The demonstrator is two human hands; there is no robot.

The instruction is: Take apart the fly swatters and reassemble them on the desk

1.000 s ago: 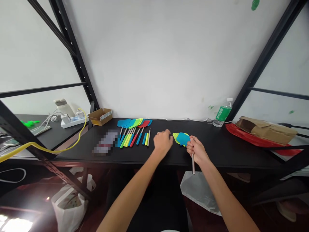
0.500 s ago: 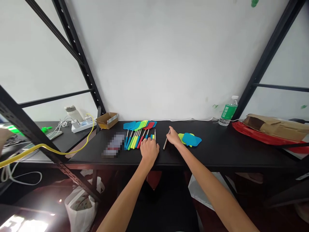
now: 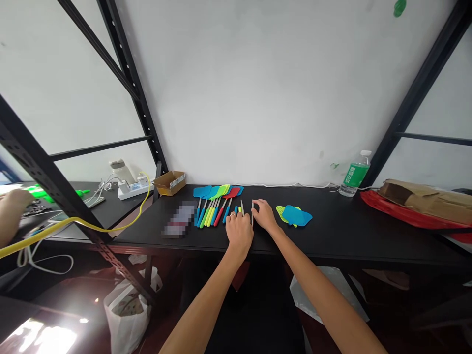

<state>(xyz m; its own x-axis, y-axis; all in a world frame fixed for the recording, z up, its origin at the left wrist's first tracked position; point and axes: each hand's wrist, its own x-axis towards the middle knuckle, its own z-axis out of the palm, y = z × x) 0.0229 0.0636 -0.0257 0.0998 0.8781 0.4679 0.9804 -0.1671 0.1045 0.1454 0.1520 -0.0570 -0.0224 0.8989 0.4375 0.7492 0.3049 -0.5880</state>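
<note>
Hands at mid-table, beside the row of fly swatters (image 3: 216,206), taken here as landmark.

Far left of the row: another person's hand (image 3: 13,209) on a neighbouring surface; a power strip (image 3: 134,187) with yellow cable (image 3: 92,225); a small cardboard box (image 3: 170,182).

Just left of the row: a blurred flat item (image 3: 179,220).

At the row's right end: loose blue and yellow handles (image 3: 238,210), then a bare metal rod (image 3: 242,206). Left hand (image 3: 239,231) resting knuckles-up on the near ends of these handles, fingers curled loosely; whether anything is grasped cannot be told.

Just right of the row: right hand (image 3: 264,219), fingertips pinched on a thin metal rod (image 3: 252,212), lying on or just above the table (image 3: 342,233), parallel to the row.

Further right: loose swatter heads (image 3: 294,215), blue over yellow-green. Well right: a green-labelled bottle (image 3: 354,173), then a brown paper package (image 3: 424,199) on red wrapping.

Risks, as judged:
- Rod slipping from a fingertip-only pinch; cause: thin, smooth metal.
- Row knocked out of line; cause: left hand lying on the handles.
- Rod rolling off the near edge if released carelessly.
</note>
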